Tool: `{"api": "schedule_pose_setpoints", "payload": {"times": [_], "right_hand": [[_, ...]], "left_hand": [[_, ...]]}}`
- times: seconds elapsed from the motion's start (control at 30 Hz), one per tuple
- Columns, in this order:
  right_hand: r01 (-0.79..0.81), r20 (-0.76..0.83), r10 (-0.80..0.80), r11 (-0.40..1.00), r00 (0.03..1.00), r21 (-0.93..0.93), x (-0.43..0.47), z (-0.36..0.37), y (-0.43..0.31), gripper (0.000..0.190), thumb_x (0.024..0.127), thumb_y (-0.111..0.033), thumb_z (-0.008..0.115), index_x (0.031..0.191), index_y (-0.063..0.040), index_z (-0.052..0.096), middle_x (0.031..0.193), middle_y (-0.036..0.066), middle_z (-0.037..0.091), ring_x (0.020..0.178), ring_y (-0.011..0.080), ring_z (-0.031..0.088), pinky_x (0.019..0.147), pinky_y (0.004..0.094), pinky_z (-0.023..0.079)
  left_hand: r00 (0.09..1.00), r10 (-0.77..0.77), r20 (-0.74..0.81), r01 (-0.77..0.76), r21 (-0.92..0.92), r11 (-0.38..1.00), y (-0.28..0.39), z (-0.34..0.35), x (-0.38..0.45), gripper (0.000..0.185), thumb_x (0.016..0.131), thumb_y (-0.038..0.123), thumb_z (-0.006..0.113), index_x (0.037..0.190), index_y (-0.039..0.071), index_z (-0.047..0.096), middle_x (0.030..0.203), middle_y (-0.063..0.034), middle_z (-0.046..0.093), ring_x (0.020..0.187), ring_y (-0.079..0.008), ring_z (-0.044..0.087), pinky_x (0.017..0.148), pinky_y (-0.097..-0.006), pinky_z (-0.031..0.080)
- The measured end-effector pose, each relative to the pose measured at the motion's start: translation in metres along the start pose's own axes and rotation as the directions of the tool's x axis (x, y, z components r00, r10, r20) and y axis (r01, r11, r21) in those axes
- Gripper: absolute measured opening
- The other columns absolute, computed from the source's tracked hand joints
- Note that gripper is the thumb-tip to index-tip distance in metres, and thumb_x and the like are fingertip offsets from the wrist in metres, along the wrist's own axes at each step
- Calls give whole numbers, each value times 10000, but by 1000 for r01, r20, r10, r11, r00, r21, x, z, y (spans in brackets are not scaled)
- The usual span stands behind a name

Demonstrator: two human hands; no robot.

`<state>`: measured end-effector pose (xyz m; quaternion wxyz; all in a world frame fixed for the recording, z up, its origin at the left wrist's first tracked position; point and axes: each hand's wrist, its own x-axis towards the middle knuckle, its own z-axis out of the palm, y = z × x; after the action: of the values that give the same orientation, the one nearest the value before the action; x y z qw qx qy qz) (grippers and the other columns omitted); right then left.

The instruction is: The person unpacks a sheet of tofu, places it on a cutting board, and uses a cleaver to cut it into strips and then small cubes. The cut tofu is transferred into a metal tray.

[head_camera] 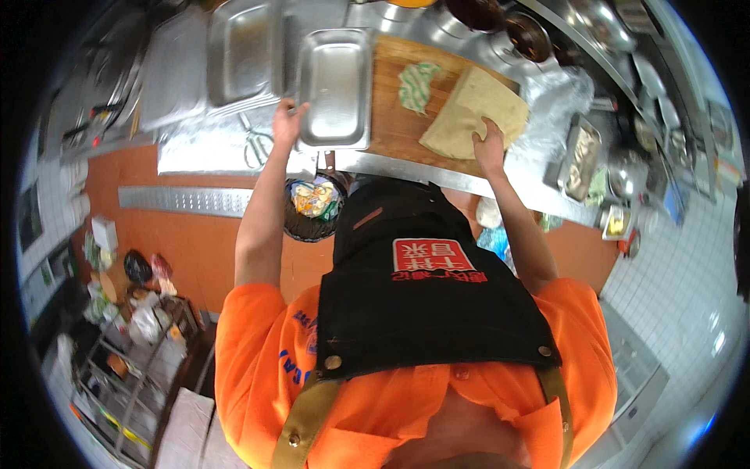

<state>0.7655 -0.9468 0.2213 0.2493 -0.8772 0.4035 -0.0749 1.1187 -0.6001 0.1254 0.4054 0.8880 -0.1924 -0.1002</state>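
Observation:
My left hand (288, 124) is at the near left corner of a shallow stainless steel tray (335, 88). Its thumb reaches over the tray's rim, with the fingers apart from the thumb; whether they press on the rim is unclear. The tray holds nothing visible and stands beside a wooden cutting board (391, 132). On the board lies a pale folded sheet of food (469, 108), perhaps dough or tofu skin. My right hand (490, 145) rests at its near edge, thumb and fingers spread. A green-and-white striped cloth (418, 87) lies crumpled to the sheet's left.
Stacked metal trays (249, 53) stand at the far left, with scissors (256, 146) nearer me. Clear plastic film (554, 111) and a metal loaf pan (580, 157) with pale food are at right. Pots (524, 38) line the back. A lined bin (313, 202) is below the counter edge.

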Motion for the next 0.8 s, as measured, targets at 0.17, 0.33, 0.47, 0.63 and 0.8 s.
{"api": "schedule_pose_setpoints", "payload": {"times": [0.17, 0.33, 0.47, 0.63, 0.8], "right_hand": [[-425, -25, 430, 898, 902, 112, -28, -8, 46, 510, 806, -107, 683, 1280, 13, 537, 1215, 280, 584, 1169, 409, 531, 977, 446, 445], [-53, 4, 53, 997, 999, 59, -36, 14, -32, 483, 818, -119, 689, 1258, 14, 541, 1173, 274, 584, 1109, 440, 536, 993, 460, 424], [-15, 295, -68, 963, 953, 270, 10, 31, -113, 510, 880, -304, 641, 1278, 0, 541, 1284, 283, 544, 1194, 417, 517, 1018, 448, 417], [-72, 500, 9, 992, 866, 107, 25, 79, -186, 680, 914, -519, 556, 1274, 57, 537, 1338, 291, 529, 1254, 390, 516, 1017, 450, 426], [-465, 738, 114, 836, 666, 290, 23, 151, -179, 336, 874, -217, 684, 1045, 61, 602, 927, 126, 648, 772, 198, 651, 614, 317, 574]], "left_hand": [[930, -297, -218, 193, -398, 897, 7, -31, -91, 351, 1005, 259, 479, 1060, -83, 534, 925, -198, 630, 790, -219, 631, 729, -361, 532], [930, -361, 73, 365, -310, 878, -36, 30, -181, 343, 882, 65, 650, 1191, -54, 557, 1029, -162, 666, 926, -229, 636, 841, -355, 511], [977, -211, -32, 213, 143, 966, 49, 47, -161, 465, 773, 257, 768, 1049, -42, 545, 1010, -230, 563, 969, -419, 538, 847, -493, 444], [982, -186, -24, 187, 229, 955, 54, 53, -148, 398, 780, 172, 678, 1054, -52, 496, 1059, -256, 517, 1033, -437, 505, 916, -486, 426], [898, -422, 129, 419, 47, 907, 40, 36, -151, 509, 741, 251, 709, 1090, -63, 512, 1026, -274, 627, 971, -446, 606, 856, -498, 484]]}}
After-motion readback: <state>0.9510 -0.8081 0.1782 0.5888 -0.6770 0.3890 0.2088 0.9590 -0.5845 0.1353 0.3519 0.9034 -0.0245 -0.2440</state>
